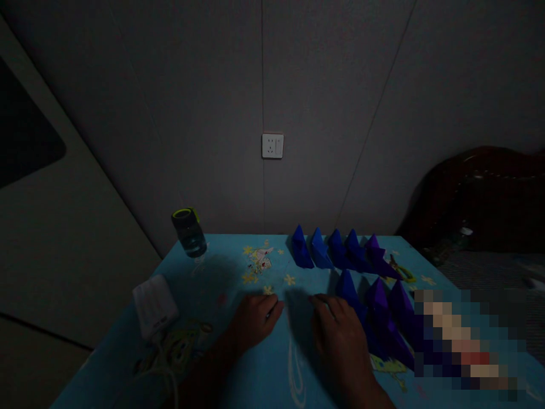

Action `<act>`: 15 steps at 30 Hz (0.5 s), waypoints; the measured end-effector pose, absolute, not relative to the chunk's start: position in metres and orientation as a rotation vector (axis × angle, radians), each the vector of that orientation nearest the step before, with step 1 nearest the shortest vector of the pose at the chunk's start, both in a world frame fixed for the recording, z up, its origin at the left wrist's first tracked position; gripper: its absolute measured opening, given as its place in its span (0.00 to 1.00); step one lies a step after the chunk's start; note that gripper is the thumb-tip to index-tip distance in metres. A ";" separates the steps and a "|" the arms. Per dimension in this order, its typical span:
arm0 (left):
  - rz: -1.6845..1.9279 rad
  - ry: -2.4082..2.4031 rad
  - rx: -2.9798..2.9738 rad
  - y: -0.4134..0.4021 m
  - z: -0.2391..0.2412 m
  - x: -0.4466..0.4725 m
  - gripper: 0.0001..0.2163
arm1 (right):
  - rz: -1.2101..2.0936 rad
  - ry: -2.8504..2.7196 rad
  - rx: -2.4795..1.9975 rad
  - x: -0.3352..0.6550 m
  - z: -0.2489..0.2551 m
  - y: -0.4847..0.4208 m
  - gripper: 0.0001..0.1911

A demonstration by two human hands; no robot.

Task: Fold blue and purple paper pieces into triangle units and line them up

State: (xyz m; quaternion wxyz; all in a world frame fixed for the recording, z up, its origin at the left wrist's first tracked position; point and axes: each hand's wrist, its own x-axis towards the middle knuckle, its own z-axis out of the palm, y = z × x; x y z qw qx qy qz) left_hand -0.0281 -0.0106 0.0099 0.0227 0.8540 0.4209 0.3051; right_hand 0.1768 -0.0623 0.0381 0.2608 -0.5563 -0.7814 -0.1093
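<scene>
My left hand [258,321] rests on the blue patterned tablecloth [293,335], fingers loosely curled, with a gap between thumb and forefinger and nothing visible in it. Across from it, my right hand [340,332] lies palm down on the cloth, fingers pointing forward and a little left, holding nothing that I can see. Folded paper boats stand right beside that hand; the nearest is a blue paper boat [348,287], and a purple paper boat [380,307] is further right. Behind them runs a row of several more, starting with a dark blue paper boat [300,251] at its left end.
A water bottle [190,234] stands at the back left. Nearer, a white box-shaped device [155,307] has a cable attached. Scissors [403,272] with yellow-green handles lie at the right. A wall socket [272,146] is above the table; the lower right is pixelated.
</scene>
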 end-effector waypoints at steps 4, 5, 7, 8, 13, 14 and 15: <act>0.934 1.334 2.624 -0.011 0.012 -0.027 0.16 | -0.623 -2.024 -1.799 0.213 0.030 -0.076 0.19; 0.924 1.335 2.621 -0.012 0.012 -0.027 0.16 | -0.670 -2.015 -1.842 0.219 0.027 -0.078 0.20; 0.906 1.337 2.617 -0.012 0.011 -0.026 0.17 | -0.697 -2.020 -1.908 0.227 0.021 -0.080 0.19; 0.894 1.330 2.614 -0.012 0.010 -0.026 0.17 | -0.675 -2.035 -1.935 0.229 0.018 -0.080 0.17; 0.846 1.128 2.481 -0.014 0.010 -0.025 0.15 | -0.399 -2.132 -1.995 0.225 0.023 -0.079 0.09; 0.868 1.096 2.381 -0.015 0.010 -0.024 0.13 | -0.367 -2.135 -1.974 0.220 0.026 -0.077 0.09; 0.898 1.076 2.256 -0.015 0.010 -0.023 0.12 | -0.352 -2.138 -1.932 0.214 0.029 -0.076 0.08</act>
